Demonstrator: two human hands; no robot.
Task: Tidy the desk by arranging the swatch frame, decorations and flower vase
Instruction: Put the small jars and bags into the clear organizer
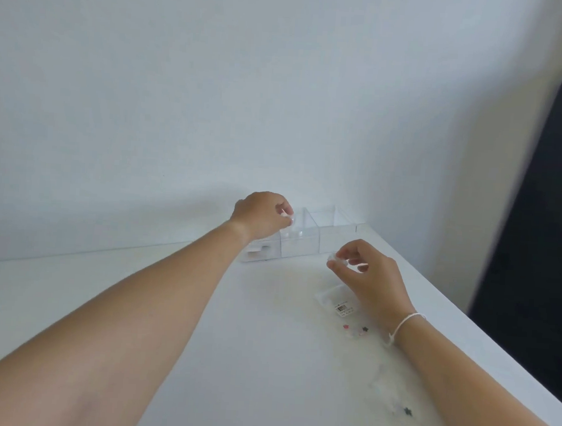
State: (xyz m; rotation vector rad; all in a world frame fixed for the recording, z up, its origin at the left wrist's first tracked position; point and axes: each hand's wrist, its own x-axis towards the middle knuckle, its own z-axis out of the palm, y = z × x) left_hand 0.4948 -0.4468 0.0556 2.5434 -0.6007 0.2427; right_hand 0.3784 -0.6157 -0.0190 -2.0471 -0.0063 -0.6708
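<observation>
A clear plastic organiser (324, 235) with several open compartments stands against the wall at the back of the white desk (136, 302). My left hand (261, 216) hovers over its left compartments, fingertips pinched on a small pale decoration (288, 217). My right hand (366, 272) is lower and to the right, above the desk, pinching another small clear decoration (333, 258). A clear packet with a barcode label (337, 300) lies under my right hand. Tiny pink and dark star decorations (354, 329) lie beside my right wrist.
The desk's right edge runs diagonally from the organiser toward the lower right, with a dark panel (542, 228) beyond it. More small dark stars (407, 411) lie near the front right. A white cord bracelet is on my right wrist.
</observation>
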